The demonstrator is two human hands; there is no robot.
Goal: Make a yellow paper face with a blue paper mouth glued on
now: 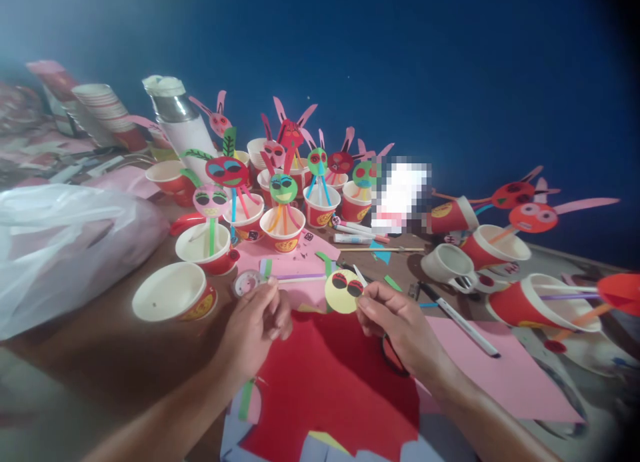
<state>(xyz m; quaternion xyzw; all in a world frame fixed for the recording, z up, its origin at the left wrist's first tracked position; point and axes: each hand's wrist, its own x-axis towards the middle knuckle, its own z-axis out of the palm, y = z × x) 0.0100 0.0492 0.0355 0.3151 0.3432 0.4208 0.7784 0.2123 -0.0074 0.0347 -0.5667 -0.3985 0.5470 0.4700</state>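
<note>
My right hand (393, 313) pinches the edge of a pale yellow paper disc (343, 303) that carries two round red-and-black eyes. A pair of scissors, its pale blade (359, 275) pointing up behind the disc, also sits in this hand; a black handle loop shows below the palm. To the left of the disc, my left hand (260, 317) is closed, thumb against fingertips; whether something small is between them I cannot make out. Under both hands lies a large sheet of red paper (340, 382) with cut edges.
Red-and-white paper cups (283, 229) with paper-faced figures on coloured strips crowd the back. A bare cup (170, 292) and a white plastic bag (75, 249) stand left. On the right are pink paper (505, 375), a marker (467, 327) and a white mug (445, 265).
</note>
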